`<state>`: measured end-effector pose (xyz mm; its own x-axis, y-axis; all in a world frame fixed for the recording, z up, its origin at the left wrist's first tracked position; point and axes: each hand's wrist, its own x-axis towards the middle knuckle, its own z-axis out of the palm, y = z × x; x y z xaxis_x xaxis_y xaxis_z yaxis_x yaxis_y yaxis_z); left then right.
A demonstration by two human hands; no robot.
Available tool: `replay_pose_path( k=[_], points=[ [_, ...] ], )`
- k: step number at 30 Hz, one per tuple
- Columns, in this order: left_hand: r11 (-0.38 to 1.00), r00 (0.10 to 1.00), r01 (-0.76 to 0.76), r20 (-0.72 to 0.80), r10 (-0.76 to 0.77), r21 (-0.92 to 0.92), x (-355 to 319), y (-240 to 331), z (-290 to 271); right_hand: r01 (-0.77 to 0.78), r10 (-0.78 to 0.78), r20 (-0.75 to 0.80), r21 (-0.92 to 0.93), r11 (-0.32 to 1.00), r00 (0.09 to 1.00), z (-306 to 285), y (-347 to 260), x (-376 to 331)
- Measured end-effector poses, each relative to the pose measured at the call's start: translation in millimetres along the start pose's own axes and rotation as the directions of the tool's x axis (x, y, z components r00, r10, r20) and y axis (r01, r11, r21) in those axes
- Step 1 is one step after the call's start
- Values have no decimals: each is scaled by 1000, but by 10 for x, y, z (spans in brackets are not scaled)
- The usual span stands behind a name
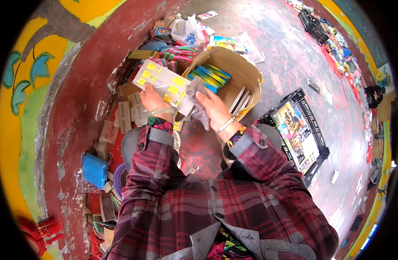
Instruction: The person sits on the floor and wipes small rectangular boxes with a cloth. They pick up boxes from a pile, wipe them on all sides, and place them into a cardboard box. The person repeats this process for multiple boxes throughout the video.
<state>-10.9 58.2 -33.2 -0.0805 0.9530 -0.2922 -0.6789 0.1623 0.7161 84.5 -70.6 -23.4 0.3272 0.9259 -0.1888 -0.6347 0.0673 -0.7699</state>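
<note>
My left hand [153, 100] is closed on the near edge of a long, flat white box [161, 83] dotted with yellow stickers. Bunched in my right hand [215, 109] is a grey cloth [197, 98], which lies against the right end of that box. Just beyond, a round-cornered cardboard box [244, 65] holds blue, green and yellow packs [210, 77] in a stack. Several thin, pale slabs [240, 100] stand on edge in its right part. The fingers of my right hand are partly hidden by the cloth.
Right of my knees sits a black plastic crate [320, 152] with colourful printed sheets. Pink and green packs [178, 54] and a white plastic bag [188, 29] pile up beyond the box. Small cartons [123, 117] and a blue pack [94, 170] lie along the red wall at left.
</note>
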Motion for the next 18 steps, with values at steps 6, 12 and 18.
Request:
replay_pose_path(
  k=[6, 12, 18],
  points=[
    [992, 997, -39, -56, 46, 120, 160, -191, -110, 172, -177, -83, -71, 983, 981, 79, 453, -45],
    [994, 995, 69, -75, -62, 83, 144, -187, -111, 328, -455, 27, -731, 598, 890, 55, 423, -78],
    [942, 948, 312, -23, -317, -120, 244, -308, -190, 442, -519, 112, -690, 573, 847, 133, 222, -134]
  ],
)
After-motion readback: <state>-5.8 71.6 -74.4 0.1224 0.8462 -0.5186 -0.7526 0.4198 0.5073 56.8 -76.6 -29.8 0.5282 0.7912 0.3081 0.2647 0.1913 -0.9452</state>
